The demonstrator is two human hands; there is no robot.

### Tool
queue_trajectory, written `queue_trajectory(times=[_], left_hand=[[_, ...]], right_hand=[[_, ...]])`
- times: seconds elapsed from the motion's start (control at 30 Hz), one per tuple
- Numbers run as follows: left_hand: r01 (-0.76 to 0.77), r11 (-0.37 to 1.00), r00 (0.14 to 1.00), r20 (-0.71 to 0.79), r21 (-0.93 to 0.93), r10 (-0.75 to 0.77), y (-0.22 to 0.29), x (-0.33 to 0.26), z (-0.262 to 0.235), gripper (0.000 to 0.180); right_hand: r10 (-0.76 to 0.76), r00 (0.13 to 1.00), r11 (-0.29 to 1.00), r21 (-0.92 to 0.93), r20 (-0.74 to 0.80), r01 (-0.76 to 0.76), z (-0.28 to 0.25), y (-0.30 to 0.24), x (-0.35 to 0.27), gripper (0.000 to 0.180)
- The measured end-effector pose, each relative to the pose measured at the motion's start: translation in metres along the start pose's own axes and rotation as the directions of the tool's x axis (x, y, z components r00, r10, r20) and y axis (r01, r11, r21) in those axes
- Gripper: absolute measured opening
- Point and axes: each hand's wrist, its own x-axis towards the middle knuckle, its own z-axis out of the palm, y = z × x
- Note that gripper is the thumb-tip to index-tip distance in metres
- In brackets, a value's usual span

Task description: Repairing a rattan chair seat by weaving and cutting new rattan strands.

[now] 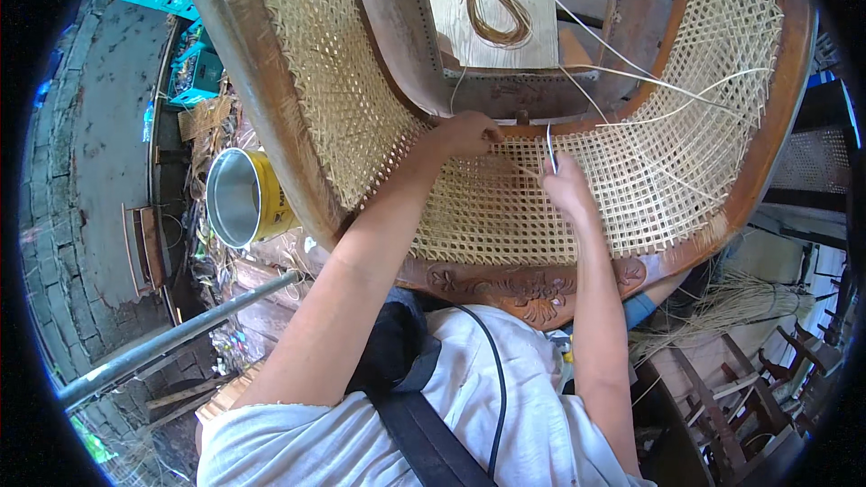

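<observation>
A curved wooden chair frame (pixel 236 63) lies in front of me, fitted with a woven cane panel (pixel 532 216). My left hand (pixel 466 134) rests at the panel's inner edge with its fingers curled in; whatever they pinch is hidden. To its right, my right hand (pixel 566 188) is closed round a slim pointed knife (pixel 550 146), whose narrow pale blade points away from me toward the inner wooden rail. Loose cane strands (pixel 663 83) trail over the weave on the right, some reaching beyond the rail.
A coil of brown cane (pixel 496 13) lies on a pale board (pixel 532 50) behind the rail. Left of the frame stands a yellow bucket (pixel 271 197), near a metal pipe (pixel 180 335). Teal boxes (pixel 197 72) sit farther left. Cane bundles (pixel 722 311) and wooden chair parts (pixel 722 388) lie at right.
</observation>
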Motion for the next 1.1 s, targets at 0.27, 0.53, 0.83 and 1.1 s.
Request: queue_trajectory(times=[0.27,0.53,0.83,1.1], left_hand=[[0.176,0.820,0.982,0.150,-0.545,-0.111,-0.016,0.007,-0.014,0.026],[0.207,0.960,0.977,0.091,-0.186,-0.193,-0.051,0.012,-0.017,0.023],[0.205,0.978,0.977,0.064,-0.049,-0.201,-0.046,0.018,-0.027,0.027],[0.247,0.947,0.967,0.120,-0.206,-0.226,-0.052,0.024,-0.028,0.025]], right_hand=[[-0.207,0.969,0.966,-0.182,-0.132,0.182,0.004,-0.032,0.015,0.028],[-0.146,0.985,0.836,-0.520,0.095,0.174,0.048,-0.046,0.023,0.036],[-0.042,0.987,0.813,-0.569,0.155,0.124,0.051,-0.072,0.042,0.040],[-0.041,0.987,0.806,-0.579,0.158,0.126,0.051,-0.074,0.043,0.042]])
